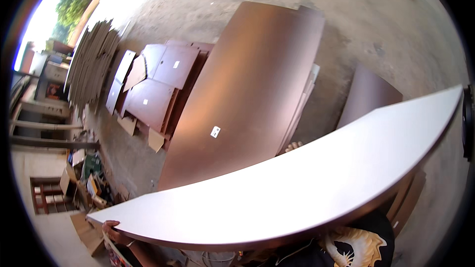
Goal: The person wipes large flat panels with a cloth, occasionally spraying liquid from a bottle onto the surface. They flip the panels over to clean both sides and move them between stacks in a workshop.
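A long board [257, 195] with a white face and a dark brown edge spans the lower part of the view, tilted and close to me. Near its left end, my left hand [116, 232] grips the near edge, the fingers bent over the white face. Only the fingertips of my right hand [293, 146] show, curled over the board's far edge near its middle; the rest of that hand and its forearm are hidden by the board. Beyond it lies a stack of large brown panels [247, 74], the top one glossy with a small white label.
Smaller brown panels [161, 64] are piled left of the large stack. Another brown panel [368, 94] lies to the right. Grey sheets [91, 64] are stacked at the far left, with cardboard and boxes [91, 168] below them. The floor [376, 29] is concrete.
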Available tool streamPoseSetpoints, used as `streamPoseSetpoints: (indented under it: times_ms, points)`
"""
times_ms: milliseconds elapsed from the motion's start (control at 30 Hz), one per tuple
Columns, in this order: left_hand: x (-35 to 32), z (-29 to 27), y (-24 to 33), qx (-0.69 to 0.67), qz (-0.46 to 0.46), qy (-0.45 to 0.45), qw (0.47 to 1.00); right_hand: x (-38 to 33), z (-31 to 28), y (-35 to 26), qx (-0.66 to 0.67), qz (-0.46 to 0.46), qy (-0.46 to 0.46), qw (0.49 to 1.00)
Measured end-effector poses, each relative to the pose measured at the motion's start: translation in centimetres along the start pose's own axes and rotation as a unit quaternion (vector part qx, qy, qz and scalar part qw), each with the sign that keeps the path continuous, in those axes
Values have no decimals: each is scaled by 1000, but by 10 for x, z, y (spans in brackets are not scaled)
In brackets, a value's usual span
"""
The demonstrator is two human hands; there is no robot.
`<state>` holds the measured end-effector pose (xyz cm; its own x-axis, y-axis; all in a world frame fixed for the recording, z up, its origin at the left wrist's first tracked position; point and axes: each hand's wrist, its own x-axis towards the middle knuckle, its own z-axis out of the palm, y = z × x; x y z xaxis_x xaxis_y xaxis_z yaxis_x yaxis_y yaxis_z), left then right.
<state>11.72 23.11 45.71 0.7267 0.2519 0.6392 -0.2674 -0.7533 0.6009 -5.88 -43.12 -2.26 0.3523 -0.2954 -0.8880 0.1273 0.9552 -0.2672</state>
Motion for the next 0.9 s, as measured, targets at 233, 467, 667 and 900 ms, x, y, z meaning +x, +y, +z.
streamPoseSetpoints:
  times_ms: [233, 467, 667, 900]
  points:
    - [-5, -24, 19, 164, 206, -58, 963, 10, -10, 10, -42, 8, 25, 999]
    - [-9, -87, -56, 109, 192, -49, 974, -20, -35, 28, -87, -27, 55, 994]
    - [-9, -54, -57, -80, 117, 26, 990, -67, -61, 18, -149, -120, 74, 979]
    - [45, -32, 29, 39, 278, -14, 960, -200, -96, 55, -790, -217, 211, 534]
